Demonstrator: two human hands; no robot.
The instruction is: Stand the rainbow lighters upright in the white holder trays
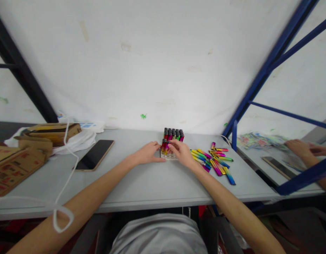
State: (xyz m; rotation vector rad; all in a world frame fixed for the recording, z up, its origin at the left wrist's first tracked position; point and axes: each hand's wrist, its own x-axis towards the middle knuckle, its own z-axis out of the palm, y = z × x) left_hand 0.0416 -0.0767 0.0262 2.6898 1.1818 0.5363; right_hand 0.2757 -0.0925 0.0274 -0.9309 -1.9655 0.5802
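Note:
Rows of colourful lighters with dark tops (173, 134) stand upright in a pale tray with round holes (169, 156) on the grey table. My right hand (180, 151) is over the tray's front right part, its fingers pinched round a lighter (168, 144) among the standing ones. At the tray's left edge, my left hand (149, 153) rests with thumb and fingers apart, steadying nothing that I can see between them. Right of my right hand, a loose pile of shiny multicoloured lighters (215, 160) lies on the table.
A phone (94, 155) lies at the left, beside cardboard boxes (22, 158), white plastic and a white cable (62, 183). A blue metal frame (254, 84) stands at the right. Beyond it, another person's hands (300, 148) are near a second phone (277, 165).

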